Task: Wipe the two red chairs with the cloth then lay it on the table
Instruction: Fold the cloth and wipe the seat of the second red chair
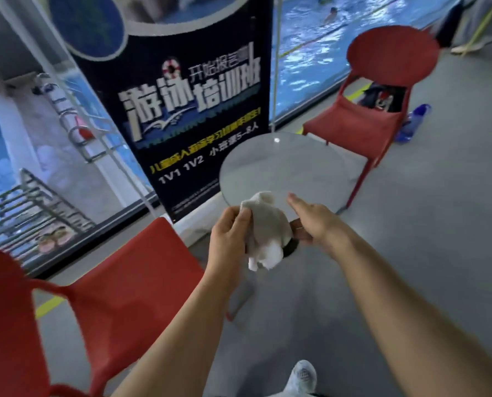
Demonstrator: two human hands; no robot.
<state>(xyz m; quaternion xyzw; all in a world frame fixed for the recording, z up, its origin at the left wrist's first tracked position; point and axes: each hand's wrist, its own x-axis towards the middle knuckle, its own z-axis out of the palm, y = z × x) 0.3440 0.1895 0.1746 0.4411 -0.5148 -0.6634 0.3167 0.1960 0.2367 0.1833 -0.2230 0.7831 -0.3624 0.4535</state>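
Note:
A crumpled white cloth (264, 230) hangs between my two hands, over the near edge of a small round glass table (284, 167). My left hand (230, 233) grips its left side, thumb on top. My right hand (310, 222) holds its right side from underneath, with the thumb pointing forward. One red chair (118, 285) stands close at lower left, seat toward me. The second red chair (382, 90) stands beyond the table at upper right.
A dark swimming-class banner (187, 110) stands behind the table against a glass wall with the pool beyond. A dark bag (382, 96) sits behind the far chair's back, a blue bottle (414, 121) on the floor beside it. My white shoe (302, 376) shows below.

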